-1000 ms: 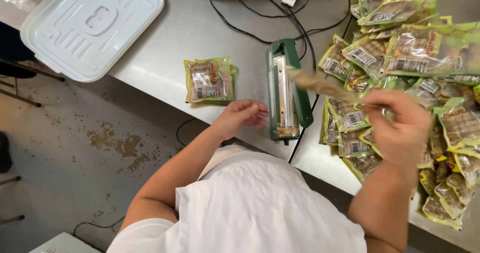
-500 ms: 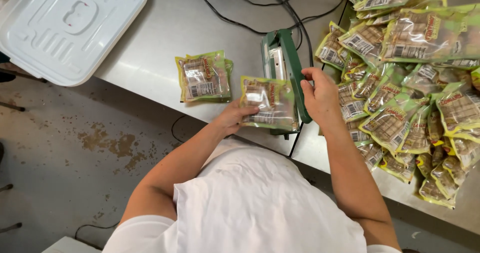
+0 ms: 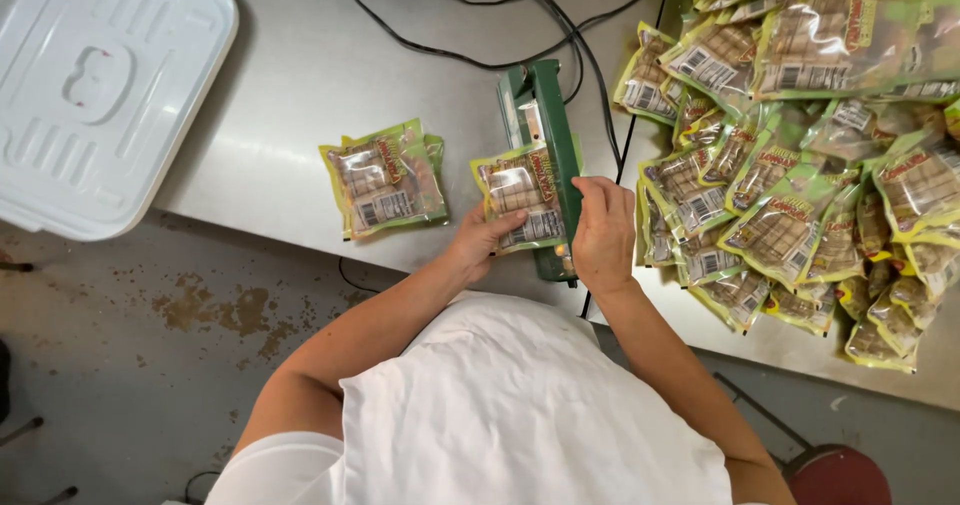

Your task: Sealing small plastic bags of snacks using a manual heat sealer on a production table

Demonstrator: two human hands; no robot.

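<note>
My left hand [image 3: 487, 237] grips the near edge of a green-edged clear food packet [image 3: 519, 197], holding it flat against the green heat sealer [image 3: 547, 125]. Its right edge lies in the sealer's jaw. My right hand [image 3: 603, 233] rests on the sealer's arm at its near end, fingers curled over it and touching the packet's right edge. A small stack of like packets [image 3: 385, 177] lies on the steel table [image 3: 300, 75] to the left of the sealer.
A big heap of the same packets [image 3: 800, 165] covers the table to the right. A white plastic lid [image 3: 95, 85] lies at the far left. Black cables [image 3: 470, 25] run behind the sealer. A red stool [image 3: 835, 475] stands below right.
My right hand brought a packet from the right heap to the sealer; both hands now set it in the jaw, and the right hand has come down on the sealer arm.
</note>
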